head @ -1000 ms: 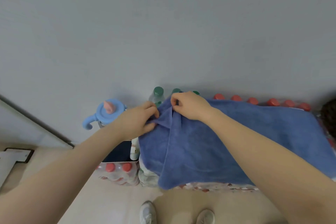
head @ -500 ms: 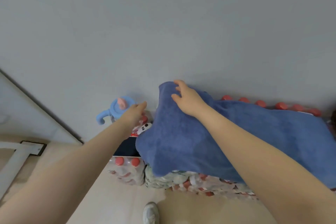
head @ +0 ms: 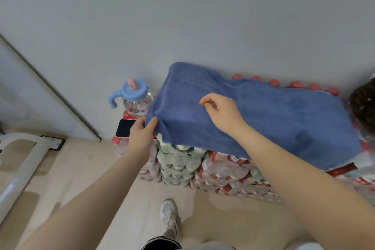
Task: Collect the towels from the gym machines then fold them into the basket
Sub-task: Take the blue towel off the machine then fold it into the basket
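A blue towel (head: 274, 115) lies spread over stacked packs of bottled water against the grey wall, its far left part raised into a hump. My left hand (head: 142, 132) pinches the towel's near left corner between thumb and fingers. Over the towel's middle left, my right hand (head: 221, 111) hovers or rests with fingers curled loosely; I cannot tell whether it grips the cloth. No basket is in view.
The bottle packs (head: 213, 170) with red caps stand on the beige floor. A clear jug with a blue lid (head: 135, 97) and a phone (head: 125, 128) sit at their left end. A white machine frame (head: 22, 164) is at far left, a dark object (head: 363, 105) at far right.
The towel's left part has been flipped open and spread over the bottles. My left hand moved down to grip the near corner; my right hand moved from the far edge toward the middle.
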Motion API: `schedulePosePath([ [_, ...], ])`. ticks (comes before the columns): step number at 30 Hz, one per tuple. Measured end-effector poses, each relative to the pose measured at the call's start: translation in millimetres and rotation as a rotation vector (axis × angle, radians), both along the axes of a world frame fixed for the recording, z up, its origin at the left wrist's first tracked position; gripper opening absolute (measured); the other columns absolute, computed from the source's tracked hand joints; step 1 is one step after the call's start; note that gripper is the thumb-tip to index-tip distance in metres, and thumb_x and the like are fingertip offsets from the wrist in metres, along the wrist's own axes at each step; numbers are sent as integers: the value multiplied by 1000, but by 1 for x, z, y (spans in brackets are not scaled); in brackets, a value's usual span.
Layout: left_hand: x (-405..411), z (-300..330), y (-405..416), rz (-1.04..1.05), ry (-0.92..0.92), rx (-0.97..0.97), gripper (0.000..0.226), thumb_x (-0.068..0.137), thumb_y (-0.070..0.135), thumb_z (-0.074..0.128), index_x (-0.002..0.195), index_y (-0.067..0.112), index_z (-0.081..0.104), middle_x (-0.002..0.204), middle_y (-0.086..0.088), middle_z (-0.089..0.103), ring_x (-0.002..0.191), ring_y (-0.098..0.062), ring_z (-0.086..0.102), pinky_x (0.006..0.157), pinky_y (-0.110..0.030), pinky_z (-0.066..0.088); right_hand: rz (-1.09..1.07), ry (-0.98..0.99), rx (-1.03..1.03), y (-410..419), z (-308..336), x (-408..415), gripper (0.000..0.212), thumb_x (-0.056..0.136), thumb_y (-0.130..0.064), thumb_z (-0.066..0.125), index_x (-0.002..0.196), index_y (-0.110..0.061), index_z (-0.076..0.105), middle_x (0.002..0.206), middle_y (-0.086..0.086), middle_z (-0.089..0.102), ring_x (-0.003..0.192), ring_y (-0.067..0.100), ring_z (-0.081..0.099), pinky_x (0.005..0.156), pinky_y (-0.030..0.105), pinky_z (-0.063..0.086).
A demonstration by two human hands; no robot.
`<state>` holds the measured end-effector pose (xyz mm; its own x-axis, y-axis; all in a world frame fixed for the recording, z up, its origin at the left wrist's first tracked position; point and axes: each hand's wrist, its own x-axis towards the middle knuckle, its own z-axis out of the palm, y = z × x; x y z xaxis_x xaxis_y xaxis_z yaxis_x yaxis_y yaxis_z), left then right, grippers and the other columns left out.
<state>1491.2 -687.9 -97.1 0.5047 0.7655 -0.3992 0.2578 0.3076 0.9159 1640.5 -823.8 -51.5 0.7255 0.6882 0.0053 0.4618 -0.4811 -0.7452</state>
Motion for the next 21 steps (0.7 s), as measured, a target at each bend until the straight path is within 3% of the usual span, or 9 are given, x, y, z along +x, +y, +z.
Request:
schedulePosePath([
  [3,16,34,-36,-126,-99,219,12,91,16,51,80,21,54,86,-3,60,82,-18,57,77,-34,50,-77,-21,22,-37,-5,-5,24,91,-3,43,97,-12,64,105,0,65,90,13,57,73,15,39],
  [6,39,48,-75,-326,-77,350,12,90,14,50,83,21,57,84,-2,61,77,-17,54,75,-29,46,-226,0,71,-86,-9,-5,24,92,-2,41,98,-11,63,106,-1,61,88,10,52,76,17,38],
  [11,79,49,-152,-555,-52,402,12,90,10,48,92,15,59,74,6,57,71,-11,51,62,-11,41,-462,-14,19,-185,-17,6,24,91,-1,41,103,-8,62,111,4,59,91,9,50,81,17,35],
  [14,95,44,-192,-679,-43,421,13,89,7,48,90,15,58,72,-2,55,62,-12,46,51,-7,35,-739,-15,38,-238,-31,15,26,91,-2,43,113,-6,56,121,8,53,95,10,48,80,15,33],
  [17,105,39,-220,-735,-27,418,17,87,5,48,89,15,61,71,-9,52,60,-16,40,46,-13,33,-1075,238,206,-274,-50,29,29,90,-3,48,119,-2,48,121,16,52,104,28,54,87,31,43],
  [19,109,35,-230,-731,-13,400,16,86,3,47,87,7,62,68,-12,46,60,-17,35,46,-18,31,-1124,462,248,-289,-65,41,29,91,-11,50,119,-5,47,109,15,53,96,31,53,82,36,45],
  [21,111,31,-235,-711,-1,379,15,85,3,47,89,-1,61,68,-15,41,61,-19,31,51,-26,29,-1075,632,197,-294,-77,49,33,93,-20,48,124,-9,47,106,10,52,92,24,48,76,32,40],
])
